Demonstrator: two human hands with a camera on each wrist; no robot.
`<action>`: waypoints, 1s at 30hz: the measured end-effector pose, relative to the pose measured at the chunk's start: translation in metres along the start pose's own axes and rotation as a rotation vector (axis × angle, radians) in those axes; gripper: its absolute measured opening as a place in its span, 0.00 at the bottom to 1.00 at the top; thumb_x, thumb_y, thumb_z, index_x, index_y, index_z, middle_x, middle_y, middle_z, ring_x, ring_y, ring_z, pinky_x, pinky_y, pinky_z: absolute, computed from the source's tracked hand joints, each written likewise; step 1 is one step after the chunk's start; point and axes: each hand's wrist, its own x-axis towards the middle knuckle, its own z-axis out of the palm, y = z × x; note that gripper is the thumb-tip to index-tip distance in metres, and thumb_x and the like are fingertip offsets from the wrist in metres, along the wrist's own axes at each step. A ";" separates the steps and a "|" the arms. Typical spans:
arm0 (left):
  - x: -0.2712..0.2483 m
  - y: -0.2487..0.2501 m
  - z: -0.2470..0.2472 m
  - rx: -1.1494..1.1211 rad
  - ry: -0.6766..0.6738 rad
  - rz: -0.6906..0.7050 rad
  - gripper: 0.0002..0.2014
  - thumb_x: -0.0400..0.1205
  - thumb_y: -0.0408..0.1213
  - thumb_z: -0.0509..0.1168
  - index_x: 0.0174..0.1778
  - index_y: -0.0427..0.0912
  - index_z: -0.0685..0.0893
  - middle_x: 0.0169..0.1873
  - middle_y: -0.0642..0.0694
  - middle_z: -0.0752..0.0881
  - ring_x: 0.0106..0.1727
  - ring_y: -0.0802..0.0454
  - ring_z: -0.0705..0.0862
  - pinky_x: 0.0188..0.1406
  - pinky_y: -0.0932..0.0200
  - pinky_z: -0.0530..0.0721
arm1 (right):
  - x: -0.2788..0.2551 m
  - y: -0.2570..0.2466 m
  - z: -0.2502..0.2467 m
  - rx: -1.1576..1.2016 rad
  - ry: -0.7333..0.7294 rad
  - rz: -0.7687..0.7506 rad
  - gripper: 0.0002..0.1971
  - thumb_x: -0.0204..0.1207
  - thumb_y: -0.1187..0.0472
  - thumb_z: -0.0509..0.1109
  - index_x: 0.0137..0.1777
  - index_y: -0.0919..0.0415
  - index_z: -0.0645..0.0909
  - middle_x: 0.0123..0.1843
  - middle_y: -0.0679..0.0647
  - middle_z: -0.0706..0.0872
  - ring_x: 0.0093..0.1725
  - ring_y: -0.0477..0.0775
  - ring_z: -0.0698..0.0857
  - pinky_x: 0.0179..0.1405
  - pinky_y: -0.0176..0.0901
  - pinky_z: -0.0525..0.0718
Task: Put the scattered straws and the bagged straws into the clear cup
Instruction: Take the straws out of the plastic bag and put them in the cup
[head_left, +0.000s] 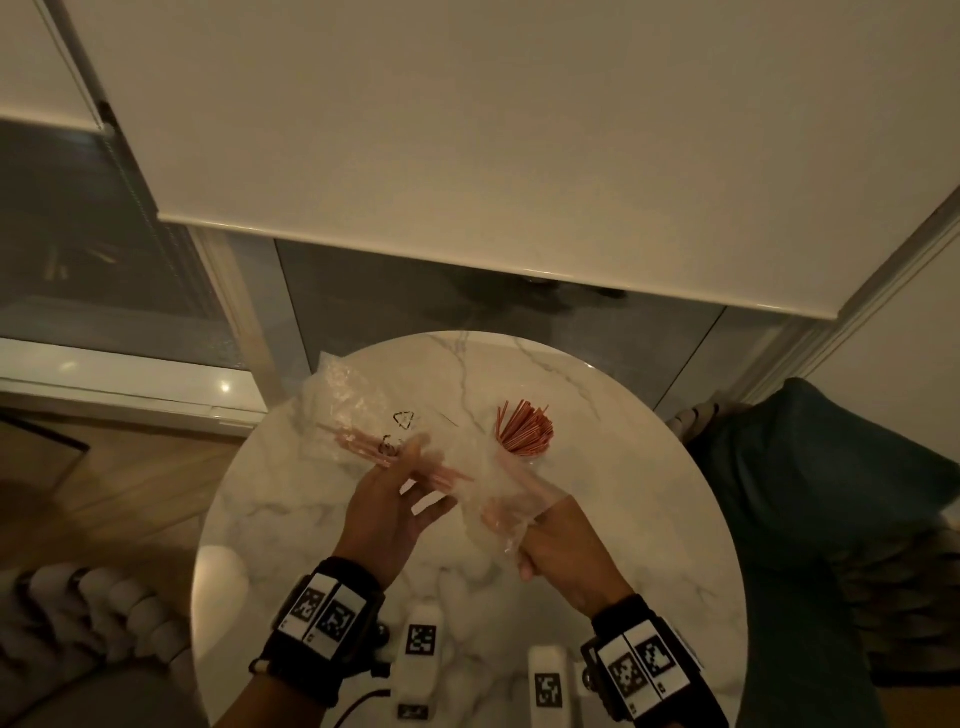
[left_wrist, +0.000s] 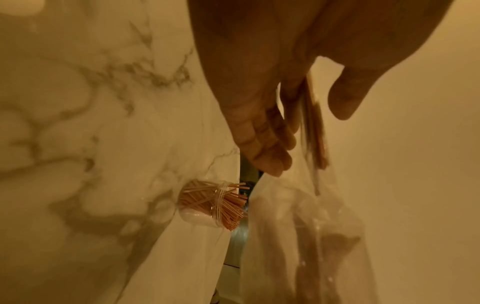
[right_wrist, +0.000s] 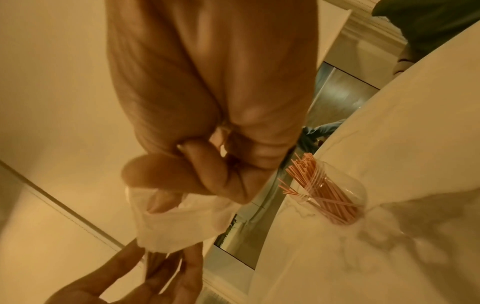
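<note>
A clear cup (head_left: 522, 434) (left_wrist: 207, 205) (right_wrist: 335, 197) stands on the round marble table (head_left: 467, 597), packed with thin orange straws. Both hands hold a clear plastic bag (head_left: 374, 415) (left_wrist: 298, 236) (right_wrist: 176, 224) above the table, left of the cup. Several pink straws (head_left: 363, 444) (left_wrist: 315, 127) lie inside it. My left hand (head_left: 415, 483) (left_wrist: 259, 102) (right_wrist: 130, 283) supports the bag and straws on straight fingers, thumb apart. My right hand (head_left: 524, 540) (right_wrist: 207, 164) pinches the bag's near end in curled fingers.
Two white tagged blocks (head_left: 422, 644) (head_left: 548, 686) stand at the table's near edge. A dark blue seat (head_left: 810, 467) is close on the right and a pale knitted cushion (head_left: 78, 613) on the left. A window with a lowered blind (head_left: 467, 130) lies beyond.
</note>
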 end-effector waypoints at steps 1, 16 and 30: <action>0.000 0.001 0.000 0.005 -0.002 0.013 0.14 0.82 0.40 0.66 0.63 0.41 0.85 0.48 0.43 0.90 0.50 0.45 0.89 0.46 0.46 0.87 | -0.001 0.001 0.001 0.017 -0.012 0.000 0.27 0.77 0.56 0.77 0.75 0.40 0.76 0.47 0.50 0.92 0.21 0.48 0.75 0.20 0.37 0.77; 0.001 -0.008 -0.001 0.664 -0.019 0.124 0.07 0.79 0.39 0.73 0.48 0.39 0.90 0.38 0.39 0.92 0.40 0.42 0.89 0.36 0.52 0.83 | 0.014 0.035 0.017 0.080 0.096 0.121 0.10 0.78 0.62 0.71 0.43 0.52 0.93 0.46 0.53 0.93 0.47 0.56 0.90 0.47 0.59 0.87; 0.004 0.000 0.007 0.677 0.153 0.261 0.11 0.80 0.40 0.72 0.37 0.36 0.89 0.27 0.43 0.89 0.29 0.52 0.88 0.29 0.59 0.86 | 0.009 0.043 0.003 0.062 -0.014 0.067 0.12 0.81 0.69 0.70 0.60 0.56 0.89 0.51 0.51 0.91 0.44 0.44 0.89 0.37 0.36 0.84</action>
